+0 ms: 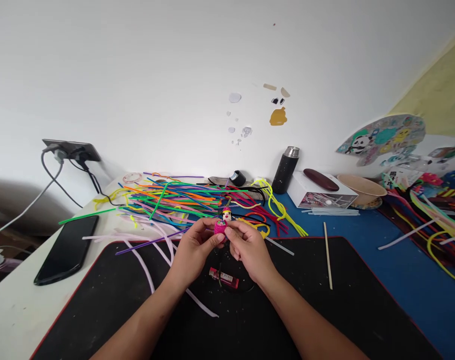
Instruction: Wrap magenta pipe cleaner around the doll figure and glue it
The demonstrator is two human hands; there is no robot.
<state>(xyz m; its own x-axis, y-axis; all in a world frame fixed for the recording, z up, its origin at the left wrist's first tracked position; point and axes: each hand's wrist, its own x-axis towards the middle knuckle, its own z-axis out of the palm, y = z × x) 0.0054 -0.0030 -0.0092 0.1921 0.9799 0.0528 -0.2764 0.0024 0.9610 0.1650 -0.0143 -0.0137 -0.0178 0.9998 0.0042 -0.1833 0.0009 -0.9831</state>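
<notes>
My left hand (193, 247) and my right hand (252, 250) meet over the dark mat, fingertips closed on a small pink wound pipe-cleaner piece (220, 227). Just above it shows a little doll head (226, 215) with a white face and a pink and yellow cap; I cannot tell whether it is joined to the pink piece. A thin dark strand hangs below the hands. Beneath them a red lighter (224, 278) lies on the mat. Behind the fingers spreads a heap of colourful pipe cleaners (174, 200).
Pale pipe cleaners (142, 265) cross the left of the black mat (287, 320); a thin stick (328, 255) lies on its right. A phone (66, 250) rests at left. A black flask (286, 170), white box (306, 192) and beige bowl (362, 187) stand along the wall.
</notes>
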